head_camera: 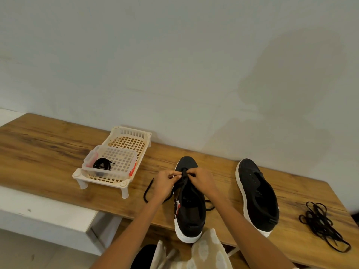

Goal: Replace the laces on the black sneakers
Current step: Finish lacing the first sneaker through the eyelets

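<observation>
From the head camera, two black sneakers sit toe-to-wall on a wooden bench (48, 152). The left sneaker (191, 208) lies right in front of the person, where both arms reach it easily. The left hand (165, 182) and right hand (202, 181) meet over its front eyelets, fingers curled and pinching a black lace (179, 186); it is probably being fed through the lowest holes, though the fingertips hide the exact eyelet. One loose end of the lace trails off to the left across the wood, the other loops out to the right of the shoe, so the threading seems barely begun.

The right sneaker (256, 193) stands just beside it, its eyelets bare, apparently waiting its turn. Well to its right lies a tangled pile of black laces (322, 224), likely the old ones set out of the way. To the left, a cream slatted plastic rack (128, 136) carries a clear plastic box (120, 158) with a coiled black lace (102, 165) inside, presumably the fresh one kept for the second shoe.
</observation>
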A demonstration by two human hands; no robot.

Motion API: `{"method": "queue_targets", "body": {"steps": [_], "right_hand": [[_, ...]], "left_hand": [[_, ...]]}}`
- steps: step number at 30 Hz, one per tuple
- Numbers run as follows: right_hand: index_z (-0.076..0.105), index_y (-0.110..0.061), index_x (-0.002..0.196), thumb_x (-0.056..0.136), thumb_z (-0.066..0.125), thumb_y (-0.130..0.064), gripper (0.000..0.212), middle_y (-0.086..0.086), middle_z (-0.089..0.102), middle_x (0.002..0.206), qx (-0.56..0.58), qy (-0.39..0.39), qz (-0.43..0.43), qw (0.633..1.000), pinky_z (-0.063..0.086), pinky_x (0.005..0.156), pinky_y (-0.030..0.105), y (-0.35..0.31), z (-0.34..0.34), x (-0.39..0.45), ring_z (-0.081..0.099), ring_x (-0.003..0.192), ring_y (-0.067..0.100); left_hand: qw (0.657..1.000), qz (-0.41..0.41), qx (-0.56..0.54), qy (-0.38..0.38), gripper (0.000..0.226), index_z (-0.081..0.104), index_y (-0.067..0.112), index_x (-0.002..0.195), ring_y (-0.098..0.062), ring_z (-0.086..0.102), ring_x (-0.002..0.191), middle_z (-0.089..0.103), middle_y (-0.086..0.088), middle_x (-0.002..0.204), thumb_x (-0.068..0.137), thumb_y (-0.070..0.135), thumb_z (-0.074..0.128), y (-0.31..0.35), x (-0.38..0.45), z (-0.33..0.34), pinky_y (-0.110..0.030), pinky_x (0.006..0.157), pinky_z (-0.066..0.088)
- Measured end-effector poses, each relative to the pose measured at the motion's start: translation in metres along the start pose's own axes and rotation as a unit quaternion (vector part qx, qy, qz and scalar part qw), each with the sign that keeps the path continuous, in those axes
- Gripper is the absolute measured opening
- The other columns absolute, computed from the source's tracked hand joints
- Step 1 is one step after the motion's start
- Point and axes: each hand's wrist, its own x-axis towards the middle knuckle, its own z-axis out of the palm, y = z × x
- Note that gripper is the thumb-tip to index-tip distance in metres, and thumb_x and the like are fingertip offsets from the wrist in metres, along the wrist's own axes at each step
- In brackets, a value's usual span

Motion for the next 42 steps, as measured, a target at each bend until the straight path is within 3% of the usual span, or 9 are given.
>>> {"method": "queue_targets", "body": {"steps": [4,11,20,25,28,32,37,40,42], "right_hand": [[0.074,-0.019,0.101,0.095,0.053,-0.023,0.023,-0.006,0.072,0.098,0.111,0.015,0.033,0.993,0.034,0.058,0.009,0.000,0.004,-0.004,0.063,0.088,0.010],[0.073,-0.016,0.106,0.094,0.056,-0.020,0.021,-0.004,0.072,0.104,0.196,0.002,0.068,0.978,0.037,0.062,0.001,-0.002,0.000,-0.004,0.062,0.096,0.008],[0.065,-0.007,0.108,0.094,0.052,-0.007,0.019,0.003,0.067,0.103,0.265,-0.042,0.084,0.960,0.041,0.063,0.002,-0.002,-0.002,-0.002,0.058,0.094,0.009],[0.048,-0.013,0.095,0.093,0.056,-0.011,0.008,0.006,0.061,0.089,0.315,-0.016,0.114,0.942,0.038,0.053,0.005,-0.006,-0.003,0.001,0.052,0.070,0.008],[0.054,-0.014,0.096,0.092,0.057,-0.010,0.006,0.000,0.060,0.093,0.315,-0.012,0.094,0.944,0.042,0.063,0.007,-0.007,-0.004,0.000,0.056,0.085,0.011],[0.066,-0.018,0.108,0.092,0.056,-0.013,0.020,0.004,0.065,0.099,0.298,-0.002,0.060,0.953,0.045,0.079,0.022,-0.006,-0.016,0.003,0.058,0.093,0.017],[0.064,0.002,0.075,0.088,0.063,-0.026,0.031,0.013,0.057,0.067,0.225,-0.035,-0.010,0.974,0.033,0.060,0.029,-0.020,-0.038,0.002,0.046,0.059,0.015],[0.069,-0.010,0.071,0.087,0.066,-0.027,0.023,-0.003,0.055,0.057,0.269,0.033,0.023,0.962,0.032,0.054,0.019,-0.032,-0.065,0.004,0.042,0.051,0.002],[0.073,-0.014,0.080,0.086,0.068,-0.025,0.014,-0.013,0.060,0.058,0.334,0.089,0.024,0.938,0.038,0.057,0.012,-0.041,-0.091,0.008,0.050,0.052,-0.005]], "left_hand": [[1.000,0.015,-0.006,0.007,0.015,0.074,0.009,0.098,-0.008,0.066,0.086,0.072,-0.001,0.091,0.084,0.007,0.067,0.003,-0.006,-0.001,-0.023,0.081,0.053],[1.000,0.019,0.002,0.011,0.018,0.073,0.012,0.101,-0.008,0.065,0.090,0.072,-0.001,0.096,0.085,0.008,0.067,-0.001,-0.006,-0.001,-0.028,0.086,0.053],[0.999,0.018,0.031,0.005,0.012,0.071,0.029,0.092,-0.003,0.064,0.086,0.069,0.014,0.089,0.085,0.020,0.068,0.000,-0.004,0.000,-0.031,0.080,0.054],[0.999,0.025,0.048,0.007,0.010,0.066,0.032,0.082,-0.005,0.063,0.084,0.068,0.013,0.086,0.085,0.023,0.068,0.001,-0.003,0.000,-0.035,0.079,0.053],[0.998,0.031,0.039,0.025,0.015,0.062,0.037,0.080,-0.009,0.063,0.085,0.065,0.013,0.088,0.087,0.024,0.065,0.002,-0.001,-0.001,-0.037,0.079,0.053],[0.999,0.019,-0.015,0.029,0.014,0.063,0.034,0.082,-0.013,0.063,0.081,0.066,0.009,0.086,0.090,0.023,0.061,0.020,0.002,0.001,-0.033,0.075,0.054],[0.995,0.017,-0.095,0.018,0.015,0.065,0.026,0.080,-0.011,0.063,0.083,0.068,0.005,0.083,0.090,0.017,0.062,0.056,0.004,-0.005,-0.017,0.070,0.050],[0.992,0.007,-0.120,0.024,0.009,0.067,0.020,0.098,-0.007,0.062,0.089,0.068,0.008,0.093,0.092,0.018,0.060,0.060,0.002,-0.012,-0.011,0.071,0.047],[0.996,-0.007,-0.086,-0.016,0.025,0.062,0.015,0.118,-0.010,0.060,0.102,0.065,0.004,0.109,0.094,0.017,0.057,0.056,0.004,-0.016,-0.016,0.082,0.046]]}}
